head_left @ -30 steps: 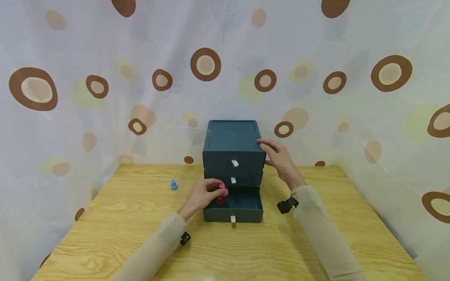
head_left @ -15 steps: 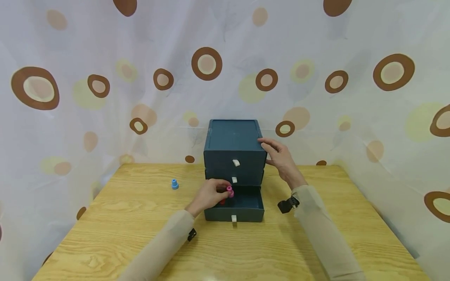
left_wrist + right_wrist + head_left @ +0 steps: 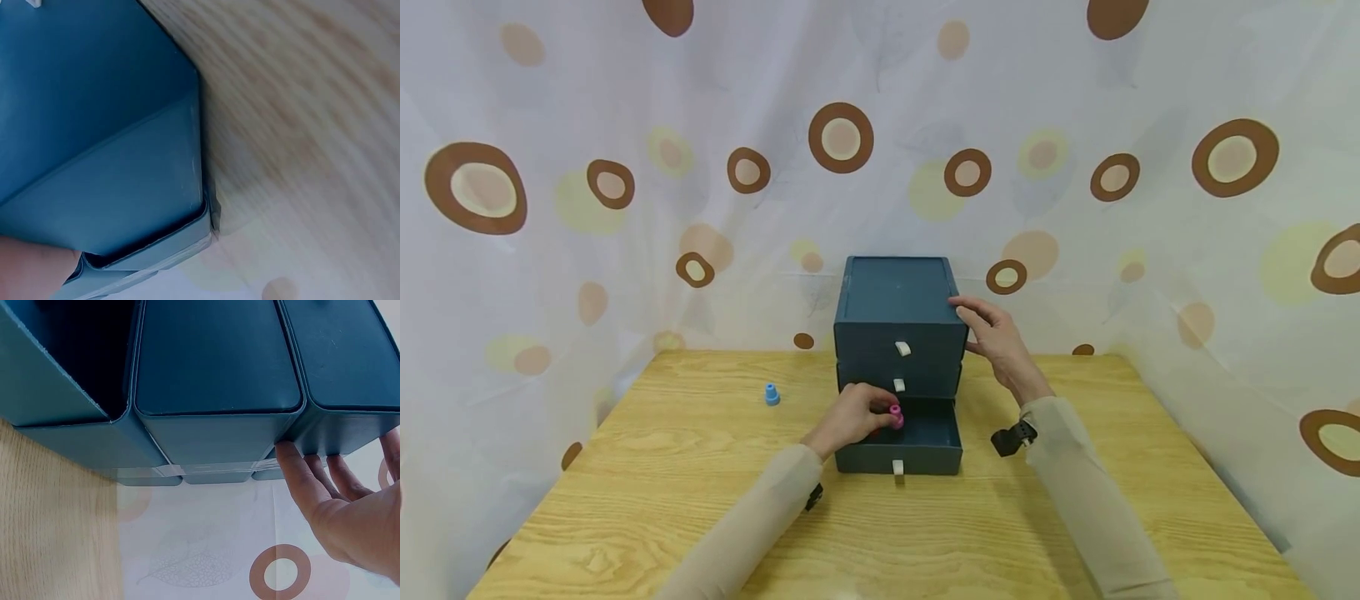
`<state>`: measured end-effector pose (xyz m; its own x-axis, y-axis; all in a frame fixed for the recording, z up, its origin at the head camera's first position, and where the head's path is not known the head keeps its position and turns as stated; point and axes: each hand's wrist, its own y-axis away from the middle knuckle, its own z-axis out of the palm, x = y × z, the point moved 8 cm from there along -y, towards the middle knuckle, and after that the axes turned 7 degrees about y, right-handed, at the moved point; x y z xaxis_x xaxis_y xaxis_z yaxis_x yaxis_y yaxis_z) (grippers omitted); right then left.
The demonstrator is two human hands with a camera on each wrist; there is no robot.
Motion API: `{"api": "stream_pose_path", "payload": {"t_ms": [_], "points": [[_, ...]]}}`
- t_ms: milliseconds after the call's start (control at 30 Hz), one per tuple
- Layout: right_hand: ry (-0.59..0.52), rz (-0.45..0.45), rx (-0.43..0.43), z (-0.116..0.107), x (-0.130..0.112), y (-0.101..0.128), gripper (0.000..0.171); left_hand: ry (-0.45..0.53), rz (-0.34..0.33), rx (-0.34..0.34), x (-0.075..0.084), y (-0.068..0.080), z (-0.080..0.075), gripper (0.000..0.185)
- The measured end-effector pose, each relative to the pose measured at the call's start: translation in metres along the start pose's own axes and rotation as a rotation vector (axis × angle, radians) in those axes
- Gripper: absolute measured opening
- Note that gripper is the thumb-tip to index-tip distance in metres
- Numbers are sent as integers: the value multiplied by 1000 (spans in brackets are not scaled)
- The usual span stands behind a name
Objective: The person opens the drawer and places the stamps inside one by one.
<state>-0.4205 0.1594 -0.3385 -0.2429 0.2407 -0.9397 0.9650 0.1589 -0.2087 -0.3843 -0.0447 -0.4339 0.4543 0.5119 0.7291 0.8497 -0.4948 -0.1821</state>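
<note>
A small pink stepped cone-shaped piece (image 3: 896,417) is pinched between the thumb and fingers of my left hand (image 3: 852,414), over the pulled-out bottom drawer (image 3: 932,460). A trace of a red piece (image 3: 874,433) shows under that hand; the rest is hidden. In the left wrist view only part of the hand (image 3: 34,269) appears at the lower left, beside the drawer wall. My right hand (image 3: 1000,337) rests against the upper right side of the dark blue drawer cabinet (image 3: 895,292). Its fingers reach out to touch the side in the right wrist view.
A blue stepped cone-shaped piece (image 3: 772,395) stands on the wooden table (image 3: 700,467), left of the cabinet. The upper two drawers are closed, with white pull tabs (image 3: 902,348) on their fronts. A patterned curtain (image 3: 895,100) hangs behind and at both sides.
My left hand has moved right and slightly down into the bottom drawer with the pink piece, covering most of the red one. The right hand stays in place.
</note>
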Motion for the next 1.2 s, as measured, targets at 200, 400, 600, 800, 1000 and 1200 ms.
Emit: {"api": "stream_pose_path", "payload": {"t_ms": [200, 400, 600, 800, 1000, 1200], "points": [[0, -9, 3, -1, 0, 0, 44, -19, -11, -6, 2, -4, 2, 22], [2, -32, -11, -1, 0, 0, 47, -38, 5, -1, 3, -5, 3, 21], [-4, -35, -7, 0, 0, 0, 47, -50, -3, -3, -1, -6, 4, 21], [-3, -33, -7, 0, 0, 0, 46, -58, -13, -14, -3, -6, 7, 26], [-8, -38, -15, 0, 0, 1, 47, -55, 21, -7, -1, -4, 4, 27], [-10, -37, -6, 0, 0, 1, 45, -9, 60, 41, 2, 1, -6, 25]]}}
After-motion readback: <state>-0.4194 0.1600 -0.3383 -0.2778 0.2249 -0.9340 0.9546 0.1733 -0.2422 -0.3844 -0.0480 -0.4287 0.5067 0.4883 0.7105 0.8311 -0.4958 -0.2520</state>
